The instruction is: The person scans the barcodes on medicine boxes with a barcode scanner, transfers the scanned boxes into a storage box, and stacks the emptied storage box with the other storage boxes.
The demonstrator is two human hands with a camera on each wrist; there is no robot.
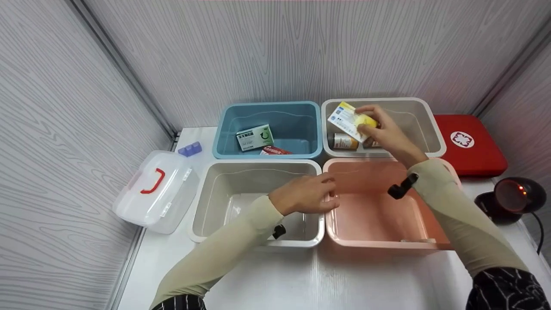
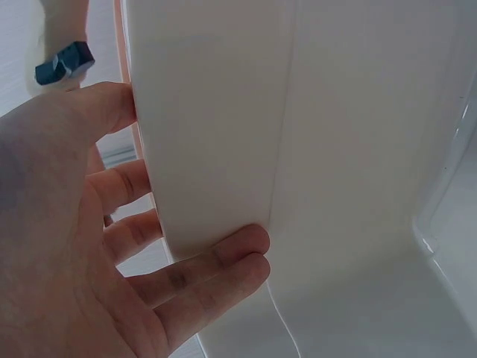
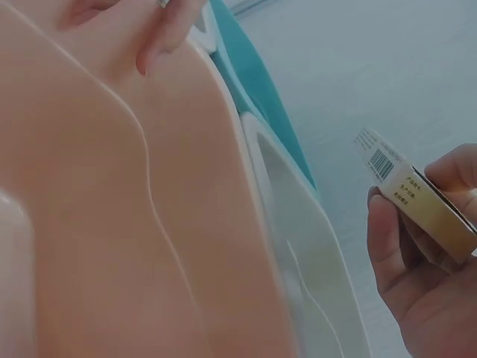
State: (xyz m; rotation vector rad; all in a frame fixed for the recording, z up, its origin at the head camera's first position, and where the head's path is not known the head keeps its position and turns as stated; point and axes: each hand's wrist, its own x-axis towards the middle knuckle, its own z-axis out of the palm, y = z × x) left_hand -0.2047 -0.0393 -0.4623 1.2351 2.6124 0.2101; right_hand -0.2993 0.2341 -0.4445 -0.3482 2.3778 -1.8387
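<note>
white table with four bins, right hand grip around one box, left hand relaxed

Bright, even overhead light, soft shadows, wide-angle bending at edges, washed-out soft-focus wrist close-ups.
</note>
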